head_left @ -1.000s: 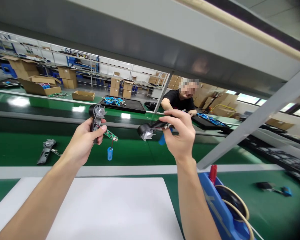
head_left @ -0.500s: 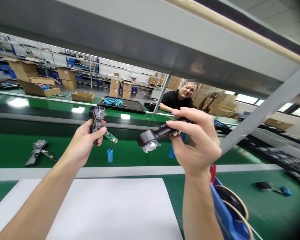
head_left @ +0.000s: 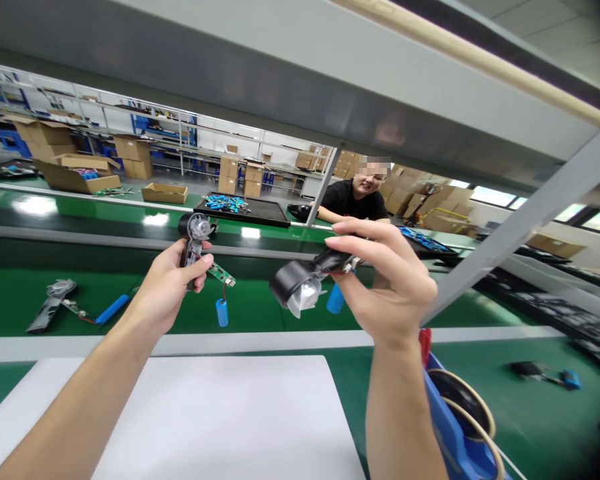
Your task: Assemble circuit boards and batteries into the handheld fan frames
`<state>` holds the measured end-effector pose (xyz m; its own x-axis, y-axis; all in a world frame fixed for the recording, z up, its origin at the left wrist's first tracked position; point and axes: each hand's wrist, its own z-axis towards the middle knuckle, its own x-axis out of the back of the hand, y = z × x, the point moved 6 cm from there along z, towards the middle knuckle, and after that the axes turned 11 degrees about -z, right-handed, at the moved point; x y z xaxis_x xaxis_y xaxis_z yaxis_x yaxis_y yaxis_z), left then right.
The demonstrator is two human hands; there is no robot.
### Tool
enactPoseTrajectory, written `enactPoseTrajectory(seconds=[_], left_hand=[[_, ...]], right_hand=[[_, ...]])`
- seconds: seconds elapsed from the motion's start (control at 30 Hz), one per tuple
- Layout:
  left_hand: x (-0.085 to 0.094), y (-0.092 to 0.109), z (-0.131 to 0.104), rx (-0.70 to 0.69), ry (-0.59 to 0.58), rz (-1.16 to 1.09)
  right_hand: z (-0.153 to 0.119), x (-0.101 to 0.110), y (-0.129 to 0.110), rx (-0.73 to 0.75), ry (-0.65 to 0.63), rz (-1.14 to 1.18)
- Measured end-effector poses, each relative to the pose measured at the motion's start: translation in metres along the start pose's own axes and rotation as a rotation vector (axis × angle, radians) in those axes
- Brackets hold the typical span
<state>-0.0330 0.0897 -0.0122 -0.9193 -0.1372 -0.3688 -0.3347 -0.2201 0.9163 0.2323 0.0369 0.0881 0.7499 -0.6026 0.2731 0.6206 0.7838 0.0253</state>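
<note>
My left hand (head_left: 183, 277) is closed round the handle of a half-built handheld fan (head_left: 198, 230), its clear blades facing me. From it hang a green circuit board (head_left: 222, 273) and a blue battery cell (head_left: 222, 313) on wires. My right hand (head_left: 387, 280) grips a second handheld fan (head_left: 295, 283) by its handle, head pointing left, blades turned down. A blue cell (head_left: 335, 299) dangles beneath that one, partly behind my thumb. Another open fan (head_left: 50, 307) lies on the green belt at left, wired to a blue battery (head_left: 113, 309).
A white sheet (head_left: 220, 413) covers the bench before me. At right stand a blue bin (head_left: 447, 413) and a small black-and-blue part (head_left: 545, 375). Across the line, a person (head_left: 357, 197) leans near a black tray (head_left: 265, 212) with blue cells. A slanted metal post (head_left: 510, 233) rises at right.
The fan in my right hand has tilted and shifted slightly left and down. The fan on the belt has slid left, baring its battery. My left hand stays nearly still.
</note>
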Motion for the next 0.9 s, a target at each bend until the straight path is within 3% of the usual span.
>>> enactPoseTrajectory(seconds=[0.2,0.47,0.9], left_hand=[[0.0,0.0,0.0,0.002,0.005,-0.002],[-0.001,0.0,0.0,-0.001,-0.004,-0.004],[-0.001,0.0,0.0,0.006,-0.011,-0.009]], right_hand=[[0.0,-0.003,0.006,-0.06,-0.04,0.062],[-0.004,-0.019,0.023,-0.174,-0.037,0.363],[-0.01,-0.032,0.033,-0.234,-0.112,0.441]])
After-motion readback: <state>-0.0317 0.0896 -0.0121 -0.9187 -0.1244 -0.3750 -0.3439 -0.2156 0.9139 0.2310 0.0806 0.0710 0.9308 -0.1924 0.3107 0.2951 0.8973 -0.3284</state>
